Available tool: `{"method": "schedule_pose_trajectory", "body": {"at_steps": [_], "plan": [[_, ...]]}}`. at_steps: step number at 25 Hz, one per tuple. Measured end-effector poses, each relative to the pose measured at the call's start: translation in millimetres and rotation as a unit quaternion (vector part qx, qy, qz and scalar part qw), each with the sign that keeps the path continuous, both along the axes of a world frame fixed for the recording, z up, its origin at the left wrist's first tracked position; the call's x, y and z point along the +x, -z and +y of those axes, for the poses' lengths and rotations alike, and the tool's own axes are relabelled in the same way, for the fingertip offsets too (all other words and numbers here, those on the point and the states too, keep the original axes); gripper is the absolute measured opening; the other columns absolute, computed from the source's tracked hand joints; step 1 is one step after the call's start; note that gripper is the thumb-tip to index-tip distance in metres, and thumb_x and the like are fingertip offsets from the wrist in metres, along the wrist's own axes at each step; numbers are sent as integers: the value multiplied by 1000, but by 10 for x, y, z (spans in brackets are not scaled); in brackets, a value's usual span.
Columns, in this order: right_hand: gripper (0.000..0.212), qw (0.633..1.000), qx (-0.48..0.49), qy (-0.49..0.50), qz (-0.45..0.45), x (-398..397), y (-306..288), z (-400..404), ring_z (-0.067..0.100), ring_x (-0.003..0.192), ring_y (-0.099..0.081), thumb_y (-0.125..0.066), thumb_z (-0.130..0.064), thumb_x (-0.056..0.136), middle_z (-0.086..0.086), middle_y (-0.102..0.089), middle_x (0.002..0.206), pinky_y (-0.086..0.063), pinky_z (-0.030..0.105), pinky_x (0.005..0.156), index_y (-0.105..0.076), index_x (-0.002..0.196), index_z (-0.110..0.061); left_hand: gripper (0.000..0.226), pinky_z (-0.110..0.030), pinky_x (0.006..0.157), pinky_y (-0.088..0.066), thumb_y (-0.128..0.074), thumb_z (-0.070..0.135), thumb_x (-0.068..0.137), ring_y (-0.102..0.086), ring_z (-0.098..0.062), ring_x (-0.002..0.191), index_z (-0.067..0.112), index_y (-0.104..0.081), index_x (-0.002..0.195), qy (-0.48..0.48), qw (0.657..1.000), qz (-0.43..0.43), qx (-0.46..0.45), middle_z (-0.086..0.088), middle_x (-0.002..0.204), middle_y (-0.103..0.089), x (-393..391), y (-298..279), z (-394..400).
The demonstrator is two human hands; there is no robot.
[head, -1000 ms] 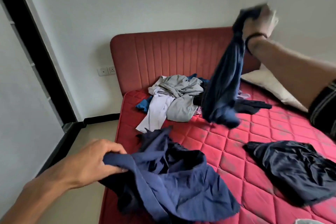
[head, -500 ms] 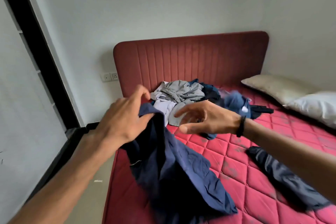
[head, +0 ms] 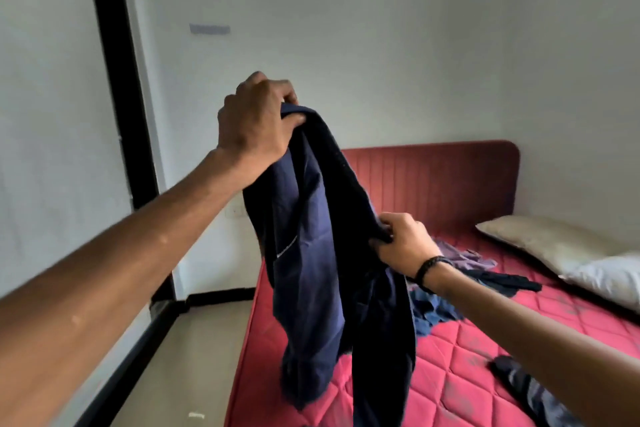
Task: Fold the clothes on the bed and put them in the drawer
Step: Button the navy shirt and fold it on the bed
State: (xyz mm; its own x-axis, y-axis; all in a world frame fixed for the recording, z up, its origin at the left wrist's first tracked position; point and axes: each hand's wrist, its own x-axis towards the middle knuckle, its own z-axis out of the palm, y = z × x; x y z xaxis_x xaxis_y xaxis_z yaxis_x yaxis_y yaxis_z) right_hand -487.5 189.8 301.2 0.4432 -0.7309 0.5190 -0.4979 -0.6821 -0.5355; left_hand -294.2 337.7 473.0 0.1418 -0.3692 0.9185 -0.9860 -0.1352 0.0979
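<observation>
change: half a second ago the navy garment (head: 311, 253) lay low over the bed (head: 460, 367); now it is lifted clear and hangs.
meaning: likely being shaken out before the first fold; drawer not in view.
left hand (head: 254, 125): grip closed, pinching the top edge, held high.
right hand (head: 403, 241): grip closed on a side edge, lower.
axis: long axis near vertical, hem pointing down, just above the mattress.
rest: clothes pile (head: 460, 260) unfolded near the pillows (head: 554, 246).
</observation>
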Motion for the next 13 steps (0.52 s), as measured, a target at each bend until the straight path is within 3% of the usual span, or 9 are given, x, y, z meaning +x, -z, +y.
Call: {"method": "schedule_pose_trajectory", "body": {"at_steps": [3, 5, 7, 10, 13], "plan": [[13, 990, -83, 67, -93, -388, -642, 2, 31, 80, -69, -70, -38, 87, 3, -71, 78, -56, 40, 69, -70, 94, -28, 23, -41, 81, -55, -78, 48, 84, -69, -32, 95, 28, -74, 96, 5, 999, 14, -50, -2, 98, -72, 240, -231, 433], [19, 981, -116, 12, -155, -657, -1282, 74, 14, 60, -66, -71, -36, 93, -3, -67, 62, -53, 33, 59, -72, 86, -17, 28, -37, 74, -54, -81, 51, 80, -71, -26, 87, 28, -74, 94, 15, 995, 34, -89, 2, 89, -76, 276, -458, 749], [26, 973, -114, -53, -194, -857, -1991, 254, 3, 49, -52, -72, -30, 95, -6, -62, 59, -44, 26, 54, -72, 81, -9, 39, -32, 68, -46, -82, 60, 75, -66, -25, 79, 25, -74, 92, 0, 992, 45, -122, 3, 83, -75, 241, -756, 1026], [30, 954, -104, -129, -249, -1152, -3072, 685, 13, 66, -58, -76, -33, 91, 8, -67, 80, -47, 28, 64, -75, 93, -3, 53, -33, 65, -43, -78, 74, 69, -63, -25, 74, 24, -74, 84, -16, 985, 35, -169, 5, 72, -68, 137, -1422, 1419], [36, 919, -58, -215, -325, -1438, -3894, 1202, 34, 99, -67, -72, -26, 93, 22, -73, 112, -54, 48, 96, -71, 113, 4, 57, -35, 65, -48, -76, 80, 64, -64, -26, 71, 25, -74, 77, -6, 979, 20, -201, 5, 66, -66, 9, -2176, 1824]]}}
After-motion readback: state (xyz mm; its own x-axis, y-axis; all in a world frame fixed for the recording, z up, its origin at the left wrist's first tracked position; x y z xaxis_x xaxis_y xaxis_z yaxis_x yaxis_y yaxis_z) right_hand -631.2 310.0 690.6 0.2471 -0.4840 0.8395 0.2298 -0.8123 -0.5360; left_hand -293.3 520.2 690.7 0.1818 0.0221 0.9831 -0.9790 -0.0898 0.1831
